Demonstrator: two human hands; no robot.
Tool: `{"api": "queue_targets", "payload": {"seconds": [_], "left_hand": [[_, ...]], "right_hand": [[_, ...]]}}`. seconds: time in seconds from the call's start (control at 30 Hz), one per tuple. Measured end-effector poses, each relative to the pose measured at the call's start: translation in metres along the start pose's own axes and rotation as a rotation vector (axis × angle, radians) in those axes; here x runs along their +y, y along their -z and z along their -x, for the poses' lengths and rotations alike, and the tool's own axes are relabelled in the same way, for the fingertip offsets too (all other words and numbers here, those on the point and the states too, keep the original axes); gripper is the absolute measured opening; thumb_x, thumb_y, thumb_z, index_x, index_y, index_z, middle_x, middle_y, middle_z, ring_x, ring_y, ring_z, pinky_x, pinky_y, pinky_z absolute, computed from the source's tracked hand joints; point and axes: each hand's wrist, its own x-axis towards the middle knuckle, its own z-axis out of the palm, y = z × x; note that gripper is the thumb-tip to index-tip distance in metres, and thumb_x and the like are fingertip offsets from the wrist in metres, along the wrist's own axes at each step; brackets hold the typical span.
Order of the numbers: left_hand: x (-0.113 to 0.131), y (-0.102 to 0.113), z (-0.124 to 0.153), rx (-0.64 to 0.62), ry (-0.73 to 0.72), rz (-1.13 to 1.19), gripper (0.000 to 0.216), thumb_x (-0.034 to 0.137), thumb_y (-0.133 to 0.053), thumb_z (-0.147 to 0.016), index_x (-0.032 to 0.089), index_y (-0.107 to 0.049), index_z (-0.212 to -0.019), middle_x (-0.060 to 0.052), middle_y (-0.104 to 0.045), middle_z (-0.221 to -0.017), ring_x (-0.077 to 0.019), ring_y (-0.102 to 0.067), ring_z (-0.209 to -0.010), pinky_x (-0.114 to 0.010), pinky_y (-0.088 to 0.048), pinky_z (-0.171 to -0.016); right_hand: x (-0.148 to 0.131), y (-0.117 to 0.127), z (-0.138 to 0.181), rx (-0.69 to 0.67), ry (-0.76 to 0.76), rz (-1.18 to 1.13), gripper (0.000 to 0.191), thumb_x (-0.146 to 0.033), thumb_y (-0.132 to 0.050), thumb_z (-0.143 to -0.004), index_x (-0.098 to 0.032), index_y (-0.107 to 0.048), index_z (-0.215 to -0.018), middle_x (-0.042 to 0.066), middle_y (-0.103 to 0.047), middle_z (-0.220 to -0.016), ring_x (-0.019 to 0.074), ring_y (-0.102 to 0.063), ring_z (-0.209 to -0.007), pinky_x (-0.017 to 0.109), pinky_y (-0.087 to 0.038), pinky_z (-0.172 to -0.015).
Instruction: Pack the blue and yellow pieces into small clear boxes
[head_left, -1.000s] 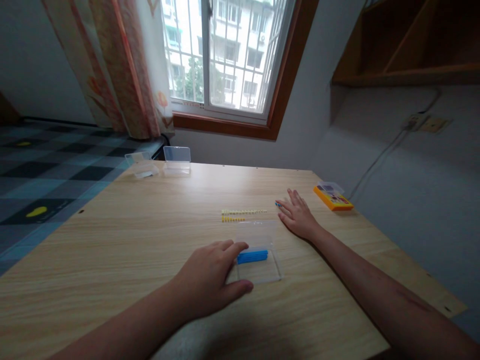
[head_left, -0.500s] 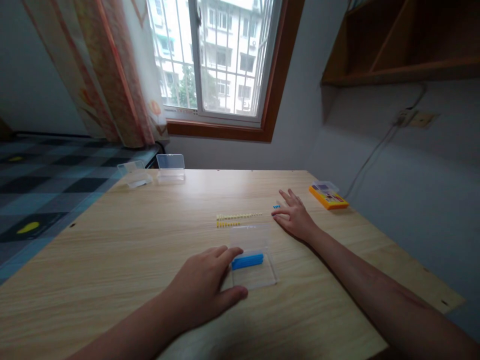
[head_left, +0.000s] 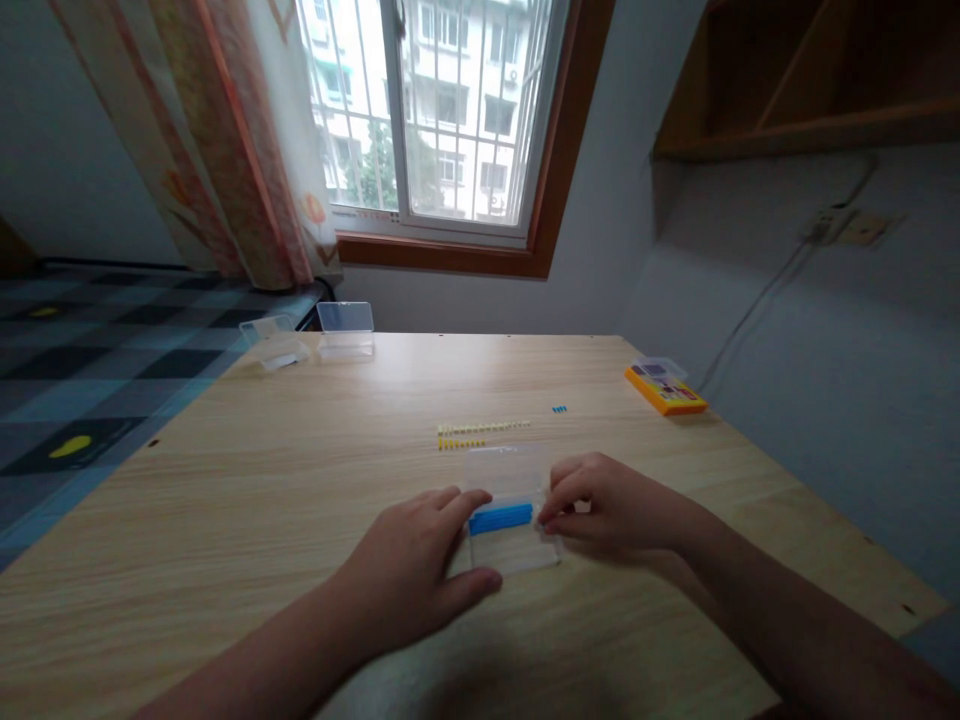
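A small clear plastic box [head_left: 512, 553] lies on the wooden table [head_left: 300, 480] with a row of blue pieces [head_left: 501, 517] inside. My left hand [head_left: 416, 565] lies flat with its fingers apart; the index finger and thumb touch the box's left side. My right hand [head_left: 611, 505] is at the box's right edge, fingers curled and pinched together next to the right end of the blue row. What the pinch holds is hidden. Beyond the box lie two short rows of yellow pieces [head_left: 480, 430] and a few loose blue pieces [head_left: 559, 409].
An orange flat case [head_left: 665, 391] sits at the table's right edge near the wall. Two clear open boxes [head_left: 279, 342] [head_left: 346, 330] stand at the far left corner. A window, a curtain and a bed with a checked cover lie beyond.
My right hand has come back from the loose blue pieces to the box's right edge and closed into a pinch. My left hand has stayed at the box.
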Motion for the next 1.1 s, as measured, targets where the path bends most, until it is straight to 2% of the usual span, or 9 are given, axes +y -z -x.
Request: {"api": "queue_targets", "payload": {"seconds": [0.1, 0.23, 0.63, 0.8, 0.93, 1.1], "left_hand": [[0.000, 0.000, 0.000, -0.008, 0.000, -0.009, 0.058, 0.043, -0.070, -0.084, 0.021, -0.057, -0.136, -0.007, -0.070, -0.103, -0.0304, -0.068, -0.098, -0.044, -0.054, -0.087], [-0.001, -0.001, 0.000, -0.013, -0.003, -0.011, 0.057, 0.043, -0.071, -0.084, 0.022, -0.057, -0.136, -0.007, -0.070, -0.105, -0.0303, -0.068, -0.098, -0.043, -0.054, -0.086], [-0.002, -0.001, 0.001, -0.010, -0.007, -0.018, 0.059, 0.046, -0.070, -0.085, 0.021, -0.056, -0.137, -0.009, -0.070, -0.109, -0.0306, -0.067, -0.101, -0.044, -0.053, -0.089], [-0.002, -0.002, 0.000, -0.010, -0.005, -0.011, 0.060, 0.046, -0.070, -0.086, 0.021, -0.055, -0.138, -0.009, -0.070, -0.113, -0.0305, -0.067, -0.102, -0.045, -0.053, -0.091], [-0.001, -0.001, 0.000, -0.019, 0.007, -0.014, 0.062, 0.047, -0.071, -0.085, 0.020, -0.055, -0.139, -0.010, -0.070, -0.115, -0.0316, -0.067, -0.104, -0.046, -0.053, -0.092], [-0.002, -0.002, 0.001, -0.023, 0.000, -0.010, 0.061, 0.046, -0.071, -0.085, 0.020, -0.055, -0.138, -0.009, -0.070, -0.114, -0.0325, -0.068, -0.105, -0.046, -0.054, -0.090]], "right_hand": [[-0.005, -0.014, -0.003, -0.011, -0.032, 0.040, 0.013, -0.016, -0.072, -0.088, -0.023, -0.082, -0.093, 0.000, -0.069, -0.080, 0.0107, -0.061, -0.071, 0.021, -0.043, -0.067], [-0.006, -0.020, -0.007, -0.032, -0.058, 0.083, 0.014, -0.016, -0.073, -0.086, -0.025, -0.082, -0.092, -0.001, -0.068, -0.078, 0.0105, -0.060, -0.070, 0.021, -0.041, -0.066], [-0.014, -0.013, -0.009, -0.070, -0.037, 0.138, 0.013, -0.022, -0.076, -0.085, -0.026, -0.082, -0.096, -0.001, -0.068, -0.078, 0.0108, -0.059, -0.068, 0.022, -0.038, -0.066], [-0.017, -0.005, -0.003, -0.088, 0.009, 0.090, 0.017, -0.020, -0.064, -0.093, -0.021, -0.081, -0.099, 0.001, -0.067, -0.079, 0.0103, -0.058, -0.066, 0.022, -0.040, -0.065], [-0.016, -0.005, -0.001, -0.140, 0.074, 0.112, 0.021, -0.016, -0.062, -0.091, -0.022, -0.080, -0.101, 0.000, -0.066, -0.080, 0.0108, -0.059, -0.068, 0.023, -0.040, -0.066], [-0.016, -0.006, 0.000, -0.150, 0.083, 0.208, 0.016, -0.015, -0.061, -0.090, -0.021, -0.076, -0.086, -0.002, -0.061, -0.073, 0.0097, -0.053, -0.064, 0.024, -0.035, -0.063]]}}
